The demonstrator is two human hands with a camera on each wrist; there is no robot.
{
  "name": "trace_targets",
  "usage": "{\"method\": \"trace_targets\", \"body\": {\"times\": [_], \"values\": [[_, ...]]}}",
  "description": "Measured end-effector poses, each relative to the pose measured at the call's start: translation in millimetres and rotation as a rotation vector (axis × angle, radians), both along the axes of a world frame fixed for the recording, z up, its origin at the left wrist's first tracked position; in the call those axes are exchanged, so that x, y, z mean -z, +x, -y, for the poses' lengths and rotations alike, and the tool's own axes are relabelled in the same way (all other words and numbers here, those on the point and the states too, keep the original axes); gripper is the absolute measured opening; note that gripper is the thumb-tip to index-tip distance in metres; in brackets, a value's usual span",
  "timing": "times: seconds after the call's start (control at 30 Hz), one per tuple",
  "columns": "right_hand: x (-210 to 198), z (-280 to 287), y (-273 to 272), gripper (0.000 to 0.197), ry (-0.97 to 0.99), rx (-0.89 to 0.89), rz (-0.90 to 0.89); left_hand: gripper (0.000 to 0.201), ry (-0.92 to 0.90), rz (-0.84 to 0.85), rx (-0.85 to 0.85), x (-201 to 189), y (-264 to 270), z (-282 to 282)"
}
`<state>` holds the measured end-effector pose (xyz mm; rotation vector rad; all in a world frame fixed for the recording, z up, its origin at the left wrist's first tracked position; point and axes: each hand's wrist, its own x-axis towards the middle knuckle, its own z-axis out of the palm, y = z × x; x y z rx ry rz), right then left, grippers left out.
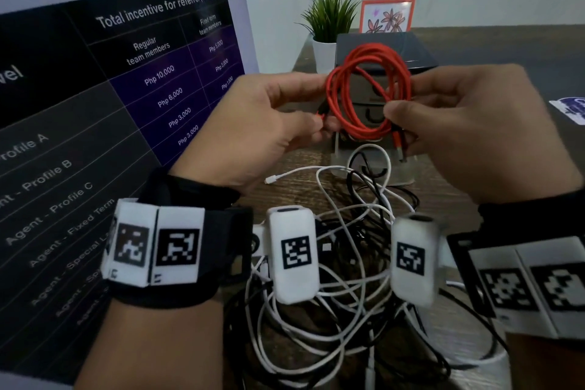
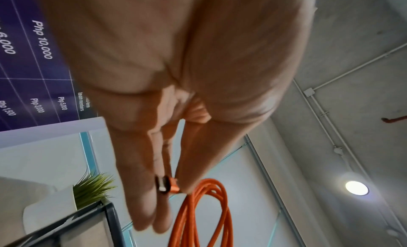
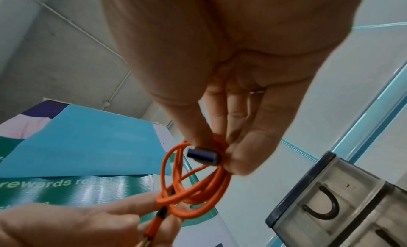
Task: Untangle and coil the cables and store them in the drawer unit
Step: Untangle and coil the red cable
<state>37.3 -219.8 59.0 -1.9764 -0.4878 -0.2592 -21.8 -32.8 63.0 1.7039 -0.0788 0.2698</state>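
**Two hands hold one coiled red cable in front of the drawer unit**

Both hands are raised above the wooden table [image 1: 443, 196], palms turned inward toward each other, with a marker-covered wrist band on each forearm. The left hand [image 1: 253, 123] pinches the left side of the coiled red braided cable [image 1: 368, 89] between thumb and fingers; the left wrist view shows one of the cable's connectors [image 2: 166, 184] lying against those fingers. The right hand [image 1: 468, 123] pinches the coil's right side, its thumb pressed on the strands and the other metal plug [image 3: 202, 155] poking out beside the fingertips. The one red cable forms several loops held upright, directly in front of the dark grey plastic drawer unit [image 1: 408, 51], whose drawers look closed.

In front of the drawer unit, nearer the person, a tangle of white cables [image 1: 332, 304] and black cables [image 1: 408, 196] lies on the table; how many of each cannot be told. Behind the drawer unit stand one green potted plant [image 1: 327, 22] and one orange-framed flower picture [image 1: 387, 16]. Left of it hangs a dark printed banner [image 1: 95, 98].
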Motion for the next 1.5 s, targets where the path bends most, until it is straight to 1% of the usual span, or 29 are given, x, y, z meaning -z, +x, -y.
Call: {"method": "trace_targets", "body": {"times": [0.07, 0.17, 0.27, 0.4, 0.47, 0.53, 0.6, 0.67, 0.8, 0.9, 1.07, 1.17, 1.2, 1.27, 1.33, 1.37, 1.5], "values": [[2, 0, 2, 0.005, 0.002, 0.053, 0.029, 0.037, 0.013, -0.017, 0.012, -1, -1, 0], [1, 1, 3, 0.006, -0.025, 0.07, 0.048, 0.027, 0.055, -0.01, -0.009, -3, -1, 2], [1, 2, 2, 0.004, -0.05, 0.041, 0.057, 0.02, 0.139, 0.004, -0.066, -2, 0, 6], [3, 2, 4, 0.002, -0.083, -0.018, 0.025, 0.022, 0.233, -0.025, -0.118, 2, 3, 4], [4, 1, 5, 0.002, -0.094, -0.023, 0.027, 0.018, 0.265, -0.045, -0.144, 4, 6, 4], [2, 0, 4, 0.004, -0.097, -0.046, 0.032, 0.011, 0.29, -0.033, -0.179, 7, 9, 3], [-1, -1, 0, 0.011, -0.087, -0.11, 0.005, 0.009, 0.332, -0.001, -0.24, 9, 12, 1], [-2, -4, -3, 0.02, -0.1, -0.192, -0.021, 0.011, 0.373, 0.023, -0.279, 10, 13, -1], [2, -12, -5, 0.018, -0.132, -0.265, -0.056, 0.017, 0.491, 0.038, -0.266, 12, 14, 4], [6, -17, -4, 0.017, -0.104, -0.278, -0.107, 0.017, 0.474, 0.055, -0.245, 12, 14, 10], [9, -21, -1, 0.021, 0.014, -0.235, -0.123, 0.019, 0.445, 0.074, -0.211, 12, 15, 10], [9, -21, -1, 0.021, -0.002, -0.262, -0.056, 0.023, 0.437, 0.05, -0.258, 12, 17, 8], [7, -20, -2, 0.023, -0.002, -0.283, -0.038, 0.029, 0.446, 0.043, -0.284, 13, 18, 7], [4, -18, -4, 0.037, 0.044, -0.332, -0.06, 0.042, 0.466, 0.037, -0.324, 15, 19, 7], [4, -18, -6, 0.053, 0.07, -0.349, -0.09, 0.047, 0.486, 0.038, -0.344, 15, 18, 8], [4, -18, -6, 0.057, 0.07, -0.344, -0.09, 0.048, 0.498, 0.034, -0.346, 14, 17, 9], [4, -17, -6, 0.056, 0.04, -0.3, -0.046, 0.048, 0.531, -0.031, -0.32, 11, 15, 8]]}}
